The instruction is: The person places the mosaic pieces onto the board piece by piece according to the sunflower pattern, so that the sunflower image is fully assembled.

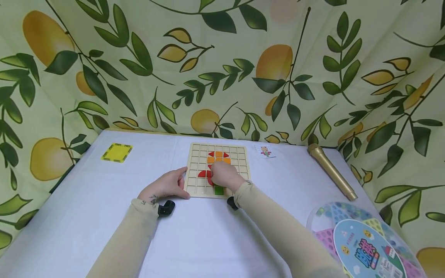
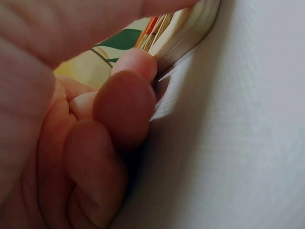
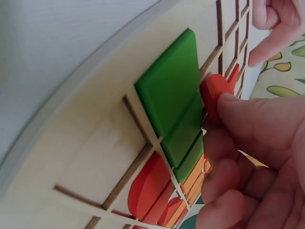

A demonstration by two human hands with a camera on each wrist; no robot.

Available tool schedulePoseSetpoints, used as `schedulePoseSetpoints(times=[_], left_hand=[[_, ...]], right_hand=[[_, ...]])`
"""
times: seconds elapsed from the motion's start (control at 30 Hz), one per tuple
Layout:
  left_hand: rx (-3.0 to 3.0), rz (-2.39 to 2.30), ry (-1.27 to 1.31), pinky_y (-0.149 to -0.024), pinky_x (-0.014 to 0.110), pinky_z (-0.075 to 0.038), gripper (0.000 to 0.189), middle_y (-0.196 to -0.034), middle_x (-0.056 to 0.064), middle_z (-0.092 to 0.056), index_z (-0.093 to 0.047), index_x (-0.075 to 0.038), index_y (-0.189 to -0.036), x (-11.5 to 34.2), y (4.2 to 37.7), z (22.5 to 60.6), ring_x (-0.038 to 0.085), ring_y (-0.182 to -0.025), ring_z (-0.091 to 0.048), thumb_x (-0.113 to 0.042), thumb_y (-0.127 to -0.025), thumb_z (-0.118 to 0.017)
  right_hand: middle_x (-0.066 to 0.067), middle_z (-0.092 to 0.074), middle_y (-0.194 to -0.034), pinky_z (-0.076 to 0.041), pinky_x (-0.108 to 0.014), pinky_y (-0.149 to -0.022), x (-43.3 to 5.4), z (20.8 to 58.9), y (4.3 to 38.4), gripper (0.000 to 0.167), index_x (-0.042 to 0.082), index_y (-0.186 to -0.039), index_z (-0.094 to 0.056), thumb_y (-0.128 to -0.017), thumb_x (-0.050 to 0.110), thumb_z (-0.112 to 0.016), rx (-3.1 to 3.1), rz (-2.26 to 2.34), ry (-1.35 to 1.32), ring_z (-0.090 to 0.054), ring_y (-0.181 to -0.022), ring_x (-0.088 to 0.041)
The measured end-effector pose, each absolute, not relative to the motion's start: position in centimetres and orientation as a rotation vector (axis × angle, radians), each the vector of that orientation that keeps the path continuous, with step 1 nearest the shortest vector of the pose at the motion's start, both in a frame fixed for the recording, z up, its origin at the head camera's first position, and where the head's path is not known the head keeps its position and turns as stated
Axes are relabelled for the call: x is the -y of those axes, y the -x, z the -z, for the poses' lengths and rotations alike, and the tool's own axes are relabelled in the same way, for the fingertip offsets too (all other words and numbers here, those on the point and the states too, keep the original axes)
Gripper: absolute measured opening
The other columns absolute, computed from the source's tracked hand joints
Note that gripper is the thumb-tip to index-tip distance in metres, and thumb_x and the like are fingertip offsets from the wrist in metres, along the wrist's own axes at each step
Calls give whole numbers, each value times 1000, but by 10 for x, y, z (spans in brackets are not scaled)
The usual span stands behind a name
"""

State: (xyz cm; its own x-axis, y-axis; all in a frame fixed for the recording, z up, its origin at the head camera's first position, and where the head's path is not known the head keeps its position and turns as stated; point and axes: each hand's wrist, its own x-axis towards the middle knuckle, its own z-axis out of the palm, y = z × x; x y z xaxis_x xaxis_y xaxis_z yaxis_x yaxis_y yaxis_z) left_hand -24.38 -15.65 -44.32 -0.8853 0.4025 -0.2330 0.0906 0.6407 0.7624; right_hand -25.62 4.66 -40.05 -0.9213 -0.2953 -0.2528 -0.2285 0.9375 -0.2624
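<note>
A wooden grid board (image 1: pixel 193 189) lies on the white-covered table, with red, orange and green flat pieces in its cells. My left hand (image 1: pixel 165 183) holds the board's lower left corner, thumb near the bottom and fingertips at the left edge. Over the board's middle, my right hand (image 1: pixel 226 175) pinches a red piece with a rounded end (image 3: pixel 215 93) between thumb and fingers, beside the column of green pieces (image 3: pixel 171 86). More red pieces (image 3: pixel 150 186) lie across that column. Orange pieces (image 1: pixel 219 154) with red triangles at their sides fill cells farther up. The right hand covers some cells.
A small pattern card (image 1: pixel 265 151) with a flower picture lies right of the board. A yellow square frame (image 1: pixel 117 152) is at the far left. To the right are a gold microphone-shaped stick (image 1: pixel 332 172) and a round packaged game (image 1: pixel 368 247). A fruit-print curtain (image 1: pixel 222 77) hangs behind.
</note>
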Motion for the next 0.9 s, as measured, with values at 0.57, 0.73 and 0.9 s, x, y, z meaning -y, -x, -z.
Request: schedulePoseSetpoints(times=[0.57,0.73,0.9], left_hand=[[-2488,-1129,-365,-55,29,-36,103,-67,5,-53,-27,0,-143,158,243,445,17,-57,-47,-17,-60,-85],[-2482,-1129,-353,-55,28,-36,103,-67,5,-53,-27,0,-143,158,243,446,17,-57,-47,-17,-60,-86],[-2481,-1137,-333,-56,29,-36,105,-68,6,-53,-26,-2,-144,157,243,447,18,-58,-47,-18,-60,-86]], right_hand=[[1,-57,-63,-40,-27,-54,-47,408,258,14,13,-68,-64,-81,14,-69,-2864,331,300,-51,-61,-16],[2,-50,-58,-36,-27,-51,-54,405,259,23,13,-61,-58,-83,15,-65,-2890,359,291,-48,-58,-15],[0,-50,-61,-35,-27,-51,-74,402,268,22,11,-65,-57,-86,16,-58,-2952,463,214,-48,-59,-16]])
